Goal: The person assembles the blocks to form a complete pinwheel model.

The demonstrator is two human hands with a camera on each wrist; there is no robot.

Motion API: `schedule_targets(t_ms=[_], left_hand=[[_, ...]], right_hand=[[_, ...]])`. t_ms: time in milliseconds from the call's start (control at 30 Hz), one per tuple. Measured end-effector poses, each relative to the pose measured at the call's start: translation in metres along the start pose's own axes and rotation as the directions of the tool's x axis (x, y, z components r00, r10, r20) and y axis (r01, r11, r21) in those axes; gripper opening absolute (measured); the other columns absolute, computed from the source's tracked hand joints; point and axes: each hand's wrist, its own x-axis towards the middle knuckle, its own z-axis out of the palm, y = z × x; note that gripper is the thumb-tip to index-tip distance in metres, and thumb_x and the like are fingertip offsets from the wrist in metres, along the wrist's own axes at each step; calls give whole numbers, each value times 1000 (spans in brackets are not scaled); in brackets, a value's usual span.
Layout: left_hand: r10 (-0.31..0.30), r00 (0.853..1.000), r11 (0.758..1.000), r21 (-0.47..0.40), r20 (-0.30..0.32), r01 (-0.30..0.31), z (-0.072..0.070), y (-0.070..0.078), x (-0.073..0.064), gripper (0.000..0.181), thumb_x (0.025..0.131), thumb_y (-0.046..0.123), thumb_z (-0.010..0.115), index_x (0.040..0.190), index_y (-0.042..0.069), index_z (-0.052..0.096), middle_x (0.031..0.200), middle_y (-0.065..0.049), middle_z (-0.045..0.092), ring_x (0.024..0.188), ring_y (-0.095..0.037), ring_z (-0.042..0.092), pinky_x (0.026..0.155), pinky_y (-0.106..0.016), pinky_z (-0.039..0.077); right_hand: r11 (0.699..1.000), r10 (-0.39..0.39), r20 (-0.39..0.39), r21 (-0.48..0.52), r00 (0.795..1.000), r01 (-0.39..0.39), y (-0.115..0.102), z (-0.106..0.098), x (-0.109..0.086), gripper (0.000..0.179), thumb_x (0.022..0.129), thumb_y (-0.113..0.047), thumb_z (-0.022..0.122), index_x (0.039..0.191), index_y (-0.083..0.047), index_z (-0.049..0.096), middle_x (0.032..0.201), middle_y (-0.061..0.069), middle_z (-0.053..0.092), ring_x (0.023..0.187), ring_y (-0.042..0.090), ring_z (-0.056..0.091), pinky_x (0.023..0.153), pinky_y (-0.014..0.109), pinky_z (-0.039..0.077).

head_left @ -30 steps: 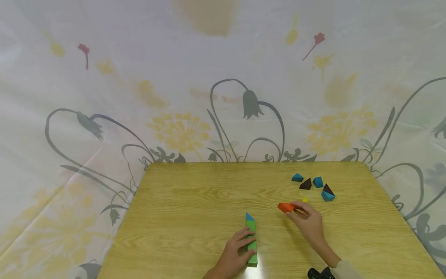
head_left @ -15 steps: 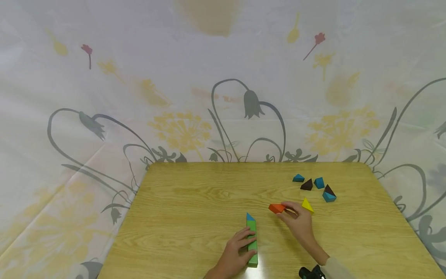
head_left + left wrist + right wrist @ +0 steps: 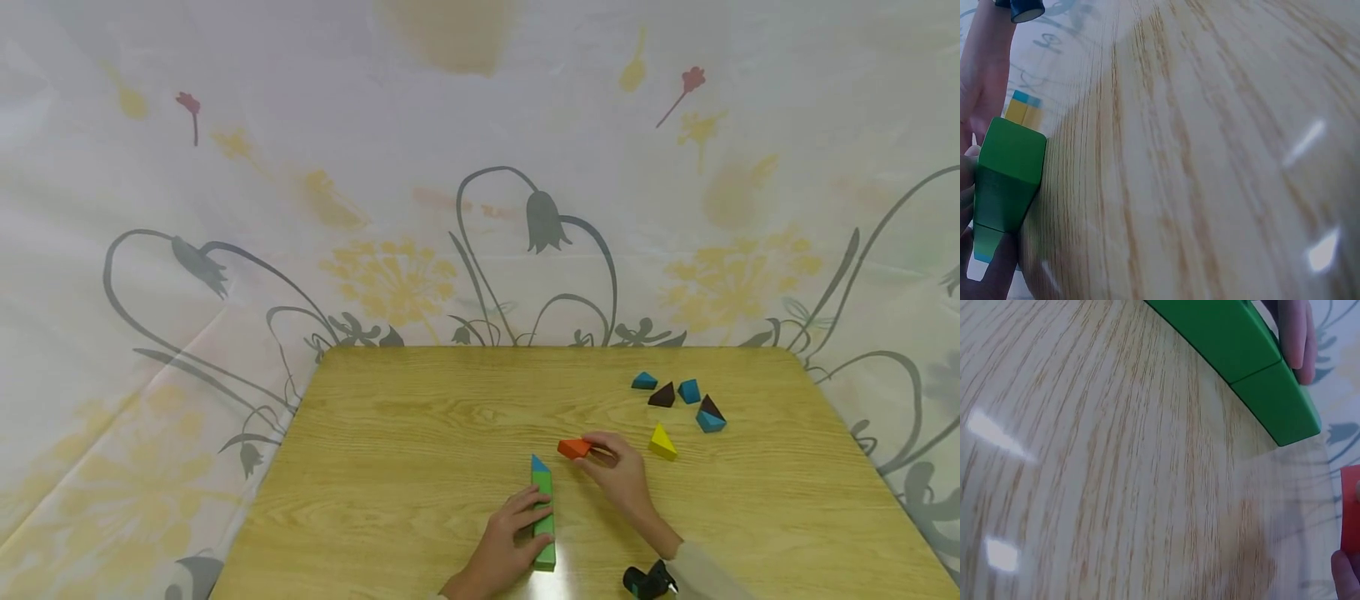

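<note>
My left hand [image 3: 501,542] holds a straight row of green blocks [image 3: 546,525], its fingers laid across them and its thumb near the close end. At the row's far end lies a small blue triangular block [image 3: 538,464]. A seam between two green blocks [image 3: 1229,337] shows in the right wrist view. My right hand [image 3: 622,479] pinches an orange-red triangular block [image 3: 573,449] between thumb and fingers, to the right of and slightly beyond the blue tip. Only an edge of this red block [image 3: 1350,512] enters the right wrist view.
A yellow triangular block [image 3: 662,442] rests to the right of my right hand. Behind it are a dark brown block [image 3: 663,395], blue blocks [image 3: 689,391] and a brown piece [image 3: 709,407] against a blue one. A flower-printed curtain [image 3: 390,167] hangs beyond the wooden table [image 3: 390,433].
My right hand has carried the orange-red block leftward, closer to the green row's far end, uncovering the yellow block. My left hand stays in place on the green blocks.
</note>
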Motion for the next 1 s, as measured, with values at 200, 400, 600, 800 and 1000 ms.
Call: schedule_targets(t_ms=[200, 400, 600, 800, 1000], left_hand=[[2, 1000, 1000, 5, 2, -2, -1, -1, 1, 36, 89, 17, 67, 119, -2, 63, 130, -8, 56, 129, -30, 43, 103, -41, 41], [-13, 1000, 1000, -1, 13, 13, 0, -1, 1, 37, 90, 20, 64, 120, 0, 62, 131, -7, 55, 130, -29, 42, 103, -41, 41], [14, 1000, 1000, 8, -3, -14, 1, -2, 1, 36, 89, 19, 66, 119, 0, 63, 130, -7, 56, 128, -29, 44, 103, -40, 41], [12, 1000, 1000, 12, -8, -12, 1, -3, 1, 36, 90, 20, 65, 119, 0, 64, 130, -6, 57, 128, -29, 44, 103, -40, 41], [11, 1000, 1000, 12, -2, -11, 1, -3, 1, 36, 90, 20, 65, 120, 0, 63, 130, -7, 56, 129, -30, 43, 103, -40, 41]], right_hand=[[997, 14, 8, -77, 1000, -13, 4, 8, 0, 33, 72, 9, 77, 102, 9, 66, 106, 25, 63, 95, 40, 61, 80, 53, 52], [996, 15, 37, -86, 999, -12, 23, 13, 2, 34, 72, 6, 78, 103, 10, 66, 104, 22, 63, 94, 38, 63, 79, 48, 54], [998, 21, 55, -56, 998, -18, 27, 17, 2, 34, 72, 8, 76, 104, 9, 66, 105, 22, 62, 95, 40, 62, 80, 47, 53], [999, 4, 63, -51, 998, -1, 28, 20, 1, 34, 72, 6, 77, 104, 8, 66, 105, 21, 62, 94, 40, 63, 80, 47, 53], [996, 8, 78, -85, 997, -1, 30, 23, 1, 35, 73, 4, 78, 105, 8, 66, 104, 18, 63, 93, 38, 63, 80, 46, 54]])
